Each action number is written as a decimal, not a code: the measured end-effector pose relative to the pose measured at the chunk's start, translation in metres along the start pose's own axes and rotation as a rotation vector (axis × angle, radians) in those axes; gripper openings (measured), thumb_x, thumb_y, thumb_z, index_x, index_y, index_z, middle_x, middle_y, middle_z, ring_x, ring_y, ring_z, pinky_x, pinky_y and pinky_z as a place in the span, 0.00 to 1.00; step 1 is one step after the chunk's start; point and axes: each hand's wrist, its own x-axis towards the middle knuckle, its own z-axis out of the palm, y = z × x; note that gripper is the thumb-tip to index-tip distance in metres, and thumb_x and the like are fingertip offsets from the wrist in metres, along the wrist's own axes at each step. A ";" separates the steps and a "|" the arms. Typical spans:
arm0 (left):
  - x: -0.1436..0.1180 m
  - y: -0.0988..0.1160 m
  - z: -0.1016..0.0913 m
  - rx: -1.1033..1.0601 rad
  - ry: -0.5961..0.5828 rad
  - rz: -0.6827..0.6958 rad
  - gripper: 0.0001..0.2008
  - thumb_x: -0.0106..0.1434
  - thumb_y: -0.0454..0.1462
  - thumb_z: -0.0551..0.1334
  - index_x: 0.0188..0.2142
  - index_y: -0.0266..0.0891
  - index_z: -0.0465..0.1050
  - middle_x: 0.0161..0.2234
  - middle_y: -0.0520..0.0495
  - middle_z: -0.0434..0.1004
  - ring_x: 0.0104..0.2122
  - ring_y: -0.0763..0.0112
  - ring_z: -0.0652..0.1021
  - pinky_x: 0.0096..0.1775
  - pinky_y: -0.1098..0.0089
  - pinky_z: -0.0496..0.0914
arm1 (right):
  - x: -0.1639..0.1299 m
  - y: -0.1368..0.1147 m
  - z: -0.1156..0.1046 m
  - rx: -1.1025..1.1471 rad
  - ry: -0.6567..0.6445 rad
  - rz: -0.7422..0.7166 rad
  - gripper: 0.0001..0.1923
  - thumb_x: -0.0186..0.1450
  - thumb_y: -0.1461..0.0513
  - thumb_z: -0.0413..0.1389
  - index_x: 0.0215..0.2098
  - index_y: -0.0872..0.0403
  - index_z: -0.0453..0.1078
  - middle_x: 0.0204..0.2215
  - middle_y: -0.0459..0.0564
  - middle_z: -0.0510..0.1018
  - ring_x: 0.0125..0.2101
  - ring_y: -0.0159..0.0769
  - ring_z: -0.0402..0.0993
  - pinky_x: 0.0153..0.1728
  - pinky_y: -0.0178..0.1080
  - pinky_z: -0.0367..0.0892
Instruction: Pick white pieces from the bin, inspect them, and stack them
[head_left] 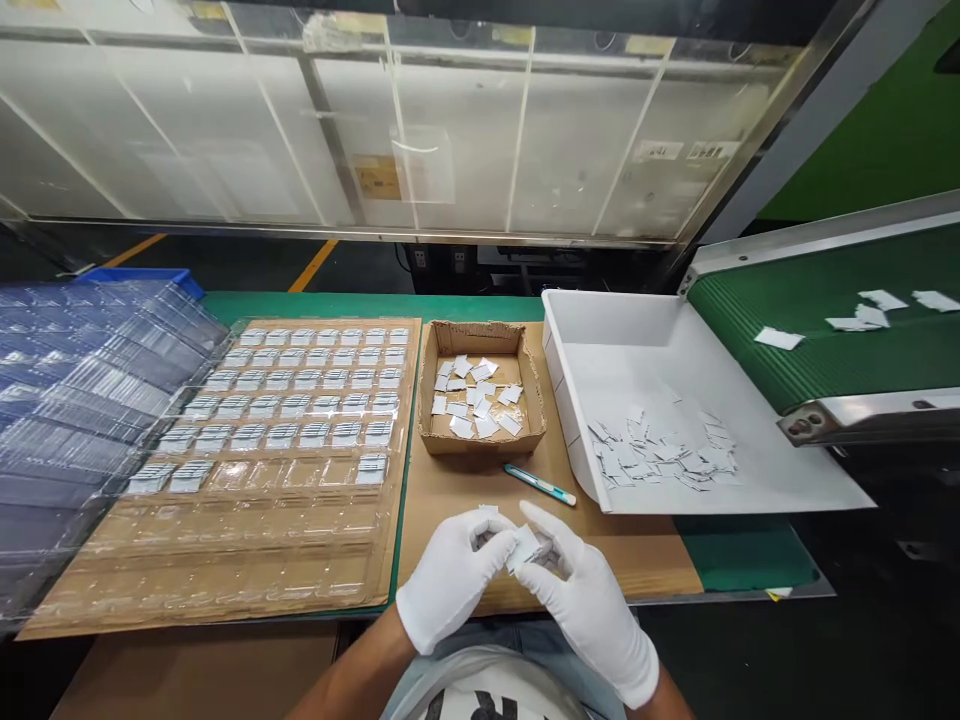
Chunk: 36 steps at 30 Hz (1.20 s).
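Left hand [454,568] and right hand [589,605] of mine, gloved, both got their grip clamped on small white pieces [523,550], nearside of the cardboard box [484,442]. Clear tray [300,532] sits left of that box, white bin [637,370] right.

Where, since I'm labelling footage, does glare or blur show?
Head view: glints on the clear plastic compartment tray; head view: bluish plastic tray stack soft and stretched at left; head view: white-gloved left hand and white-gloved right hand fairly crisp.

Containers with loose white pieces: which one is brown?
The cardboard box, between the clear tray and the white bin; only the bin is the other such container.
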 end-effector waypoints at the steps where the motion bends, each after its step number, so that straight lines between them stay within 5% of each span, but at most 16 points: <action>1: -0.001 0.002 0.000 0.004 -0.033 -0.028 0.11 0.59 0.40 0.61 0.27 0.37 0.78 0.24 0.50 0.76 0.24 0.71 0.72 0.29 0.72 0.67 | -0.001 -0.001 0.000 0.030 -0.016 -0.006 0.19 0.62 0.58 0.61 0.51 0.51 0.73 0.40 0.51 0.82 0.39 0.39 0.79 0.43 0.38 0.73; 5: 0.000 0.000 0.002 -0.085 -0.075 -0.076 0.14 0.60 0.43 0.60 0.32 0.35 0.80 0.25 0.49 0.76 0.22 0.72 0.71 0.26 0.71 0.67 | -0.004 -0.002 0.003 0.102 0.078 0.016 0.14 0.62 0.57 0.61 0.45 0.54 0.74 0.38 0.52 0.83 0.37 0.39 0.79 0.39 0.37 0.74; 8: 0.001 -0.003 0.001 -0.081 -0.067 -0.026 0.12 0.61 0.41 0.61 0.36 0.36 0.80 0.32 0.46 0.79 0.30 0.68 0.75 0.34 0.70 0.71 | -0.004 -0.003 0.004 0.043 0.129 0.070 0.22 0.61 0.58 0.61 0.53 0.55 0.69 0.37 0.52 0.83 0.35 0.39 0.80 0.39 0.38 0.75; 12: 0.000 0.000 -0.002 0.009 -0.069 0.056 0.11 0.62 0.39 0.60 0.38 0.40 0.81 0.38 0.46 0.81 0.40 0.64 0.76 0.44 0.67 0.70 | -0.003 -0.005 0.002 0.000 0.120 0.089 0.20 0.59 0.60 0.61 0.49 0.53 0.71 0.42 0.53 0.82 0.40 0.41 0.80 0.42 0.39 0.74; 20: 0.004 0.008 0.004 -0.093 -0.050 -0.159 0.12 0.57 0.44 0.66 0.33 0.37 0.79 0.28 0.49 0.78 0.24 0.72 0.72 0.28 0.72 0.69 | -0.004 0.008 0.006 0.177 0.137 0.135 0.18 0.60 0.62 0.59 0.49 0.53 0.69 0.39 0.51 0.82 0.37 0.39 0.80 0.39 0.37 0.74; 28: 0.009 -0.003 0.002 -0.050 -0.026 -0.120 0.09 0.58 0.41 0.62 0.27 0.37 0.71 0.23 0.53 0.71 0.24 0.72 0.70 0.28 0.72 0.67 | -0.002 0.009 0.004 0.205 0.113 0.198 0.18 0.58 0.62 0.60 0.47 0.54 0.69 0.37 0.51 0.83 0.38 0.40 0.79 0.40 0.38 0.72; 33: 0.014 -0.004 0.001 -0.015 0.043 0.005 0.10 0.61 0.41 0.59 0.26 0.39 0.67 0.24 0.54 0.69 0.24 0.73 0.71 0.29 0.72 0.67 | 0.000 0.007 0.000 0.236 0.149 0.214 0.16 0.57 0.60 0.62 0.44 0.54 0.71 0.36 0.51 0.83 0.37 0.40 0.79 0.39 0.38 0.71; 36: 0.038 0.009 -0.013 0.101 0.240 0.114 0.11 0.63 0.43 0.58 0.28 0.39 0.68 0.21 0.54 0.69 0.21 0.73 0.71 0.26 0.72 0.67 | 0.000 0.009 -0.002 0.209 0.184 0.215 0.17 0.57 0.59 0.62 0.44 0.54 0.71 0.35 0.50 0.82 0.36 0.39 0.78 0.39 0.39 0.70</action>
